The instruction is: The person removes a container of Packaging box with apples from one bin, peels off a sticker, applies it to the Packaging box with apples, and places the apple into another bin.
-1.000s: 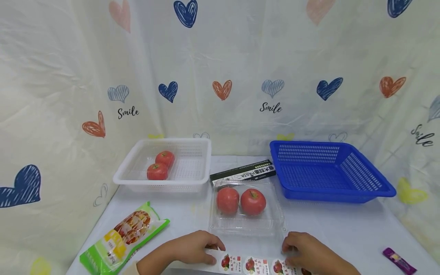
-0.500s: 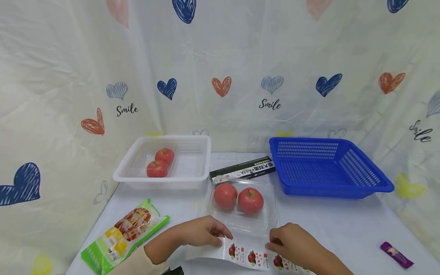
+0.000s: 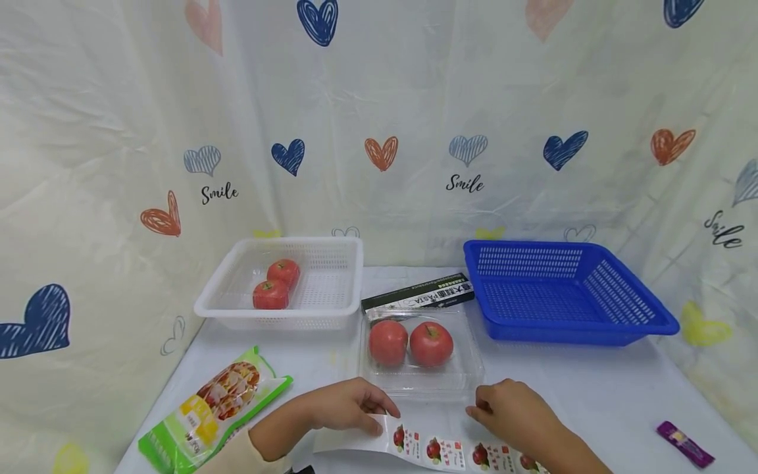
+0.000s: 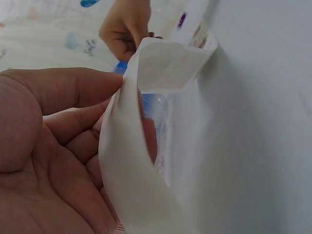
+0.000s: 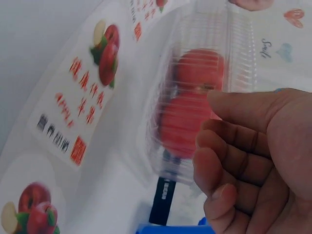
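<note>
A white strip of apple-printed stickers (image 3: 434,449) runs along the near edge of the table, bending upward at its left end. My left hand (image 3: 353,407) pinches that end between thumb and fingers; in the left wrist view the strip's pale back (image 4: 134,165) curves down past the fingers. My right hand (image 3: 514,415) hovers just above the strip's right part. In the right wrist view its fingers (image 5: 229,146) are loosely curled, with nothing visible between them and the thumb. Beyond both hands lies a clear plastic clamshell box (image 3: 414,382) holding two red apples (image 3: 431,344).
A white basket (image 3: 331,316) at back left holds another clear pack of two apples (image 3: 271,294). A blue basket (image 3: 562,332) stands at back right. Between them lies a dark pasta box (image 3: 426,291). A green food bag (image 3: 216,411) is at left, a purple packet (image 3: 685,444) at right.
My left hand has risen slightly, lifting the strip's left end off the table. My right hand moved left to the strip, then drew back a little to the right, off it.
</note>
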`<state>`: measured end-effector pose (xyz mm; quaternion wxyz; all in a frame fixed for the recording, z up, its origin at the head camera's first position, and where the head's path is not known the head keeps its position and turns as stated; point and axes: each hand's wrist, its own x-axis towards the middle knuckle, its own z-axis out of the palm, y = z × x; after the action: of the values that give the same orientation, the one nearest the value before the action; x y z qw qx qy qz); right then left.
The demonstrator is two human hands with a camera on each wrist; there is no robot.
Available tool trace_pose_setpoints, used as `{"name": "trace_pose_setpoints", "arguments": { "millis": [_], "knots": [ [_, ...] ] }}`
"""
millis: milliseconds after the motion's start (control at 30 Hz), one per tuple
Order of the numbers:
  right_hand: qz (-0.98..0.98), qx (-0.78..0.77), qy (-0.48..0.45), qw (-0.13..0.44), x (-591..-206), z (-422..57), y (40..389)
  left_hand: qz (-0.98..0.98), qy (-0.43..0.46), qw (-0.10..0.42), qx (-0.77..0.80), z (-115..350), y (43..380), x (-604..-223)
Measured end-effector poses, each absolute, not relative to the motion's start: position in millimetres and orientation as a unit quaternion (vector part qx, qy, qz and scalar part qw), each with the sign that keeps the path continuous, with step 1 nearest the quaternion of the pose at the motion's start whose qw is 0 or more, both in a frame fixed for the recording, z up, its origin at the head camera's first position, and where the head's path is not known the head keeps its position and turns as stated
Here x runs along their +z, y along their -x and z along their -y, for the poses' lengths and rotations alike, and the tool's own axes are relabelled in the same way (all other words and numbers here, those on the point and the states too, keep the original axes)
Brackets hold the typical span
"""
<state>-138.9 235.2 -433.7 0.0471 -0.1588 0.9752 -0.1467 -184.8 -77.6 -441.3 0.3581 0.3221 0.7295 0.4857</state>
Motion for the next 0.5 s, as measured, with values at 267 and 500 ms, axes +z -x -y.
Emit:
{"name": "trace_pose_setpoints", "arguments": {
  "millis": [267, 500],
  "knots": [
    [-0.894, -0.257, 0.365, 0.039, -428.5, -226.0, 134.9, -0.719, -0.325, 0.368, 0.492, 69.0, 189.8, -436.2],
    [-0.816, -0.284, 0.491, -0.11, -425.7, -206.6, 136.5, -0.699, -0.314, 0.393, 0.508, 60.3, 191.0, -425.5]
  ]
}}
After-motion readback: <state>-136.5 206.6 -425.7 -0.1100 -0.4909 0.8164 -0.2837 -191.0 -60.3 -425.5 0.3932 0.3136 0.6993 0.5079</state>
